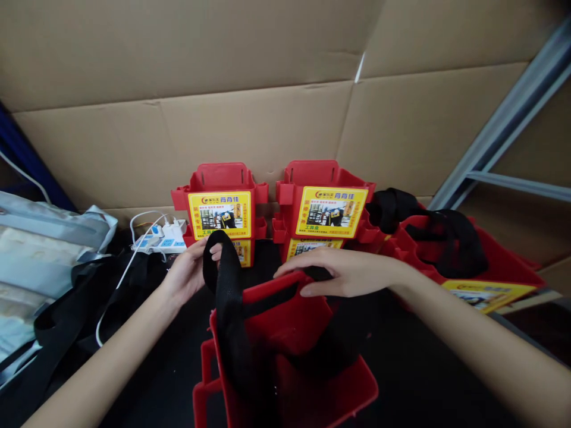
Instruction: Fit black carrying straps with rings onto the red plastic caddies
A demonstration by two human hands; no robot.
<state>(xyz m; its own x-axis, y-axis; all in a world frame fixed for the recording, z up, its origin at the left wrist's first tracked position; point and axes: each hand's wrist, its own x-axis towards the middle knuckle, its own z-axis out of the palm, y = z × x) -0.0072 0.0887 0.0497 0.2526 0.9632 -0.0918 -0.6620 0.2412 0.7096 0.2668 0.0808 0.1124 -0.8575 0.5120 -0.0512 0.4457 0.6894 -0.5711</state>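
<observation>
1. At the far left, a pale plastic-wrapped bundle (pixel 40 249) lies on the dark desk (pixel 428 368), with loose black straps (pixel 80 297) in front of it.
2. Just right of the bundle, a white power strip (pixel 163 238) with white cables plugged in sits near the cardboard wall (pixel 267 107).
3. The left hand (pixel 190 270) reaches in from the lower left, fingers closed around the upper loop of a black webbing strap (pixel 229 297).
4. That strap runs down into a red plastic tool box (pixel 289 362), which stands nearest the viewer at bottom centre, between the two forearms.
5. Behind it, two stacks of red boxes with yellow labels (pixel 220 214) stand side by side against the cardboard.
6. The right hand (pixel 341 273) comes in from the right, palm down, fingers curled over the near box's back rim where the strap crosses it.
7. Further right, more red boxes (pixel 482 267) lie tilted, with a black strap draped over them.
8. A grey metal frame (pixel 513 119) slants up at the far right.
</observation>
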